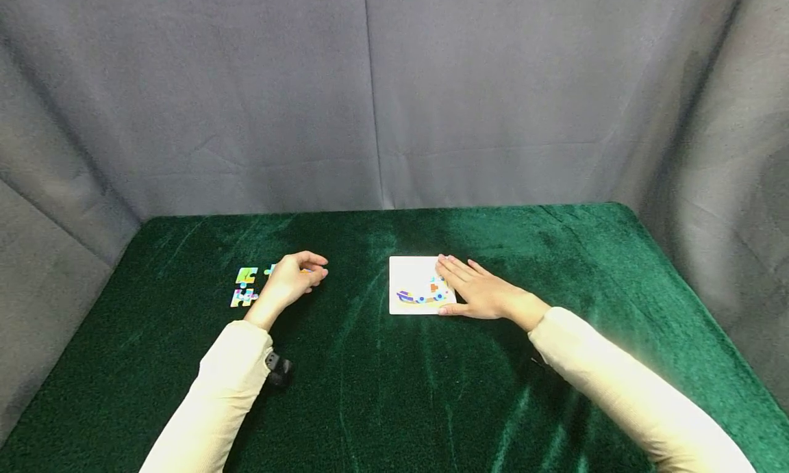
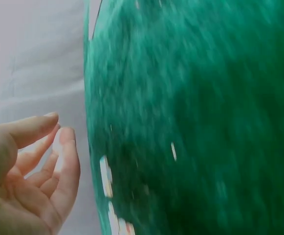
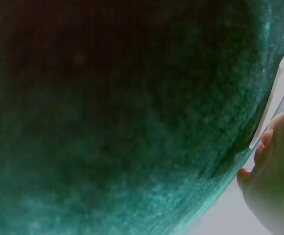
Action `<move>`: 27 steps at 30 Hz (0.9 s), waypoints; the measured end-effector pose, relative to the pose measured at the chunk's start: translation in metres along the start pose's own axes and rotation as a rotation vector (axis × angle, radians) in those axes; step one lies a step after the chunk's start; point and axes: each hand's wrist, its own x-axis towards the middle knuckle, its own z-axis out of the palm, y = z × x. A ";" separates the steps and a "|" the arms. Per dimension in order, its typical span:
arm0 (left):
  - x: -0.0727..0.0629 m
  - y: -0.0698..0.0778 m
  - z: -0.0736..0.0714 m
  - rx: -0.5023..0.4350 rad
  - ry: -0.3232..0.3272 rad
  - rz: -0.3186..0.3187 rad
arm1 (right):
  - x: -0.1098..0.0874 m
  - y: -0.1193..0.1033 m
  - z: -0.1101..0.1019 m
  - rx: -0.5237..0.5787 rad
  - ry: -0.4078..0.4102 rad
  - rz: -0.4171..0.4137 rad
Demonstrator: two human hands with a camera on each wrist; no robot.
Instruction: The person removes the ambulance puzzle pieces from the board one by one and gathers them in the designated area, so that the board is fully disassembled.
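My left hand (image 1: 291,280) hovers over the left part of the table, its fingers loosely bent. In the left wrist view, thumb and fingertips (image 2: 69,134) come close together with nothing visible between them. Small colourful jigsaw pieces, including a green one (image 1: 246,275), lie beside and partly under that hand. A bit of colour shows between its fingers in the head view, probably a piece lying below. My right hand (image 1: 483,293) rests with straight fingers on the right side of a white square puzzle board (image 1: 409,271), covering part of its coloured picture.
Dark green velvety cloth (image 1: 382,391) covers the table. Grey curtains (image 1: 277,103) hang behind it and at both sides. A small black device (image 1: 280,369) is strapped at the left wrist.
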 end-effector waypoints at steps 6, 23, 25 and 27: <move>0.006 0.015 0.021 0.018 -0.021 0.035 | -0.003 0.005 0.000 0.016 0.009 0.015; 0.017 0.057 0.084 0.054 -0.081 0.125 | -0.004 0.016 0.003 0.009 -0.019 0.054; 0.018 0.060 0.089 0.054 -0.084 0.132 | -0.003 0.016 0.003 0.006 -0.021 0.051; 0.019 0.062 0.094 0.058 -0.089 0.139 | -0.003 0.016 0.003 0.004 -0.023 0.051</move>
